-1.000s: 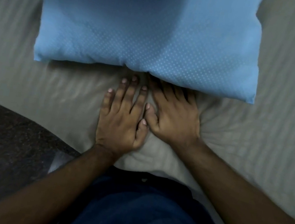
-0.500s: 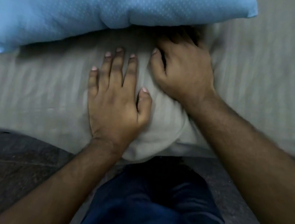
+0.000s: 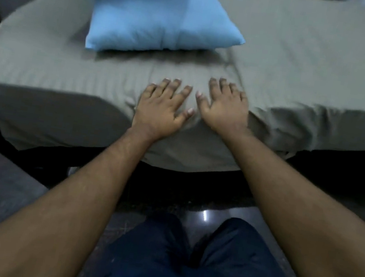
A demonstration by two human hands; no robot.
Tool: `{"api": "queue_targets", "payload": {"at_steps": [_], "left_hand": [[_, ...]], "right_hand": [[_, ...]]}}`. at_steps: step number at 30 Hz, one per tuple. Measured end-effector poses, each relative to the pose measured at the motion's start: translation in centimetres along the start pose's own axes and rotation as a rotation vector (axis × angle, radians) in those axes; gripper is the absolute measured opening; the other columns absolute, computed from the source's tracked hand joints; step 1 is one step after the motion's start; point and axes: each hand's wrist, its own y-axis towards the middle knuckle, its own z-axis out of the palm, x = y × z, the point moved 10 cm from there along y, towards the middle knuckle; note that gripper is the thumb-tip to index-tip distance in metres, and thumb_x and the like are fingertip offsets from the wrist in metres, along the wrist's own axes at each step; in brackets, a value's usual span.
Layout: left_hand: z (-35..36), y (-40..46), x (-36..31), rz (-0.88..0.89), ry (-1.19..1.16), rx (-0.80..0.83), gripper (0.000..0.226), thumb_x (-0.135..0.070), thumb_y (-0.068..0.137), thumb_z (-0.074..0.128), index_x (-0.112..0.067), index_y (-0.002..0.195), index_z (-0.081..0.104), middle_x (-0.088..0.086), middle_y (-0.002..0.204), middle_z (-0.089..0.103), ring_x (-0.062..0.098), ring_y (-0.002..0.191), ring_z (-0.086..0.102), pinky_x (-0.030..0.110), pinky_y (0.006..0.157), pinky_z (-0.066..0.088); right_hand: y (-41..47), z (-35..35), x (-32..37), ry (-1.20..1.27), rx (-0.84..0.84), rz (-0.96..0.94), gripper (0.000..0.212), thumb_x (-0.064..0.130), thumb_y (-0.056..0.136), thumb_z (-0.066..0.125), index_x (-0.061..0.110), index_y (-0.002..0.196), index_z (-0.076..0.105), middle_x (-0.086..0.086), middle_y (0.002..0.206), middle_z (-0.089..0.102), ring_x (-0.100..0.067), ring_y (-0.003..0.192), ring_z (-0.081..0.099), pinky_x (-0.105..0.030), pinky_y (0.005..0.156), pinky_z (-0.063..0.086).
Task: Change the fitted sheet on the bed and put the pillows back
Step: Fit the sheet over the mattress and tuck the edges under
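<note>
both hands, left hand (image 3: 160,107) and right hand (image 3: 225,108), flat on striped grey sheet (image 3: 310,63); grip slack, fingers spread, empty

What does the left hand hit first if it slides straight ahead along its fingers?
Likely the light blue pillow. The left hand lies flat on the grey sheet, fingers aimed up-bed toward the pillow's near edge, with only bare sheet between. Depth is hard to judge.
</note>
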Motion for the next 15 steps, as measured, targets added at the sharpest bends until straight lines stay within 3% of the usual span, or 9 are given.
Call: {"api": "queue_targets", "payload": {"at_steps": [2,6,11,15], "left_hand": [[0.1,0.1,0.2,-0.012,-0.026,0.081,0.078,-0.075,0.089,0.021,-0.040,0.158,0.025,-0.003,0.167,0.024,0.022,0.154,0.021,0.042,0.121,0.015],[0.6,0.6,0.0,0.015,-0.061,0.136,0.091,-0.079,0.086,0.047,-0.042,0.160,0.009,-0.004,0.171,0.005,0.021,0.157,0.003,0.044,0.123,0.002],[1.6,0.8,0.1,0.041,0.004,0.061,0.114,-0.080,0.074,0.062,-0.038,0.161,0.002,0.001,0.171,-0.004,0.026,0.157,-0.003,0.044,0.123,0.000],[1.8,1.1,0.3,0.037,0.032,0.066,0.121,-0.080,0.070,0.066,-0.038,0.161,-0.002,0.002,0.171,-0.005,0.026,0.157,-0.004,0.045,0.123,0.000]], "right_hand": [[-2.1,-0.5,-0.4,0.034,0.007,-0.014,0.075,0.066,0.095,0.028,0.023,0.156,0.036,-0.007,0.162,0.035,-0.030,0.147,0.033,-0.047,0.119,0.022],[-4.4,-0.1,-2.3,0.000,0.029,-0.070,0.081,0.064,0.095,0.043,0.030,0.162,0.013,0.002,0.170,0.013,-0.023,0.155,0.014,-0.047,0.123,0.009],[-6.2,1.4,-2.6,0.002,-0.175,-0.024,0.089,0.058,0.089,0.051,0.028,0.163,0.011,-0.001,0.170,0.009,-0.025,0.156,0.009,-0.054,0.122,0.015],[-8.1,2.5,-2.9,0.071,-0.199,0.036,0.092,0.060,0.092,0.049,0.025,0.163,0.001,-0.001,0.171,-0.004,-0.024,0.157,-0.004,-0.058,0.119,0.020]]}}
